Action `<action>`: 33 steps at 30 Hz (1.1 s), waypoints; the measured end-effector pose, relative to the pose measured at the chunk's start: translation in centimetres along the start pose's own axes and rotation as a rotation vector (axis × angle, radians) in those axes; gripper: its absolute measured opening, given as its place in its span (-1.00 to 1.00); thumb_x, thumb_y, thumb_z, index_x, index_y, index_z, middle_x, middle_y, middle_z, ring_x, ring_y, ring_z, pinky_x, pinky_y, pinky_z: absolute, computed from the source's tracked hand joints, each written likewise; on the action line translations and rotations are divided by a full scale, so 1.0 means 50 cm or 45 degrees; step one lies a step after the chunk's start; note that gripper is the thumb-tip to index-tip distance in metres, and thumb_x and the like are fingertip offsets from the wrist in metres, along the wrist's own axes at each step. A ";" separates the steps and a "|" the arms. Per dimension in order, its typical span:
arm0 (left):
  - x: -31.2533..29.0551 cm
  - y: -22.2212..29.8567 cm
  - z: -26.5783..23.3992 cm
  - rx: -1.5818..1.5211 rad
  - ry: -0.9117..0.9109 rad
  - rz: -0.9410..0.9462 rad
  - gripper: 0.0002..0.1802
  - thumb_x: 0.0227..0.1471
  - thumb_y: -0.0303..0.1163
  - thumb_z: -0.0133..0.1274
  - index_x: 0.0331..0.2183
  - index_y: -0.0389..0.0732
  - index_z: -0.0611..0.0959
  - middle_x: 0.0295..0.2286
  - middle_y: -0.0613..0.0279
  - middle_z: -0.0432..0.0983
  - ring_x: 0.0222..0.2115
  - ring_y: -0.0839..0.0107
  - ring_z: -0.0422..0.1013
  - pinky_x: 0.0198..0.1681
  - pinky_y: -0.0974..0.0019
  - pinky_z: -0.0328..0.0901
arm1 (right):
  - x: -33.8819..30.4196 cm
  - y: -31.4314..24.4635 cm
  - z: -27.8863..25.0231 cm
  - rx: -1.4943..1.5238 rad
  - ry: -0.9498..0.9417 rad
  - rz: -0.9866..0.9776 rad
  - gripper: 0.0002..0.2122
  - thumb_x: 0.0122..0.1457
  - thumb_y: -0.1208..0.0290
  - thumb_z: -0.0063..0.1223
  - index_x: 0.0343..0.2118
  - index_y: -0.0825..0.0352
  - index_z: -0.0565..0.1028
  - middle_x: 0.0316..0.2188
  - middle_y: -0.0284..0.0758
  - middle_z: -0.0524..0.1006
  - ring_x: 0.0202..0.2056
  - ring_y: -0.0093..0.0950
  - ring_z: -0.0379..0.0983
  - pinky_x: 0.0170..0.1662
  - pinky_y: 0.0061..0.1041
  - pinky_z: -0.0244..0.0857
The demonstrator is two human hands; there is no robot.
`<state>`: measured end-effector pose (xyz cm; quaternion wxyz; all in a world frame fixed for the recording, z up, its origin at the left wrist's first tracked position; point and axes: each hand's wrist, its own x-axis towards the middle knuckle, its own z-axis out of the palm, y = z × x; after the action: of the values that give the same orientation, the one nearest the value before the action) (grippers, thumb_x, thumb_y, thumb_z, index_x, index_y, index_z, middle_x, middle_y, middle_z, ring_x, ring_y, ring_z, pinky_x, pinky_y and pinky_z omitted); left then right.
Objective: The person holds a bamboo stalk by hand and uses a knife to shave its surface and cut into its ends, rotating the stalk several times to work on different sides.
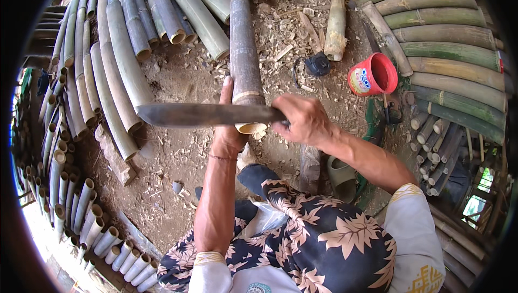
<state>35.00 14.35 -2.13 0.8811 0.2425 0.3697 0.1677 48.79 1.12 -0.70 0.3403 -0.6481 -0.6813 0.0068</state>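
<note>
My right hand (pixel 303 118) is closed round the handle of a machete (pixel 208 115), whose long dark blade points left. The blade passes over the near end of a thick bamboo pole (pixel 245 50) that runs away from me; whether it touches the pole I cannot tell. Beneath the blade, my left hand (pixel 229 131) grips the pole's left side near its cut end, thumb stretched along it. Part of that hand is hidden by the blade. Pale, rough fibres show at the pole's open end.
Bamboo poles lie in rows at the left (pixel 116 71) and in a stack at the right (pixel 442 34). A red bucket (pixel 373 75), a short bamboo piece (pixel 335 25) and a black object (pixel 317 64) are on the chip-strewn ground. A slipper (pixel 341 177) lies near my leg.
</note>
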 end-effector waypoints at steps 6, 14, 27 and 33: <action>0.006 -0.018 -0.036 -0.248 0.000 -0.272 -0.26 0.25 0.20 -0.21 0.01 -0.35 0.43 -0.28 0.00 0.59 -0.36 0.20 0.58 -0.30 0.13 0.52 | -0.003 -0.017 -0.001 0.054 -0.034 0.027 -0.82 0.08 0.42 0.23 -0.38 0.35 0.43 -0.59 -0.27 0.50 -0.66 -0.48 0.42 -0.68 -0.48 0.36; 0.011 0.005 -0.058 -0.075 -0.398 0.003 -0.29 0.25 0.19 -0.22 -0.05 -0.35 0.49 -0.28 -0.05 0.58 -0.23 0.17 0.54 -0.05 0.03 0.42 | 0.001 0.004 0.022 -0.183 -0.180 0.207 -0.88 0.05 0.50 0.18 -0.44 0.34 0.44 -0.63 -0.30 0.47 -0.65 -0.50 0.45 -0.67 -0.47 0.39; 0.015 -0.017 -0.045 -0.442 0.012 -0.355 -0.28 0.21 0.20 -0.08 0.03 -0.31 0.43 -0.27 0.04 0.58 -0.35 0.25 0.58 -0.32 0.16 0.53 | 0.004 0.007 0.016 -0.128 -0.090 -0.008 -0.86 0.12 0.47 0.16 -0.39 0.39 0.43 -0.61 -0.28 0.49 -0.63 -0.51 0.44 -0.70 -0.48 0.33; 0.021 -0.018 -0.064 -0.233 -0.102 -0.138 -0.43 0.27 0.01 -0.19 -0.01 -0.33 0.46 -0.29 0.01 0.59 -0.38 0.23 0.57 -0.31 0.18 0.53 | 0.019 -0.006 0.008 0.040 0.045 -0.105 -0.86 0.17 0.48 0.12 -0.43 0.37 0.40 -0.65 -0.27 0.46 -0.70 -0.53 0.39 -0.75 -0.50 0.25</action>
<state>33.45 15.08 -5.15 0.9214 0.1474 0.3299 0.1431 48.40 2.09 -0.41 0.3623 -0.6142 -0.7010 -0.0081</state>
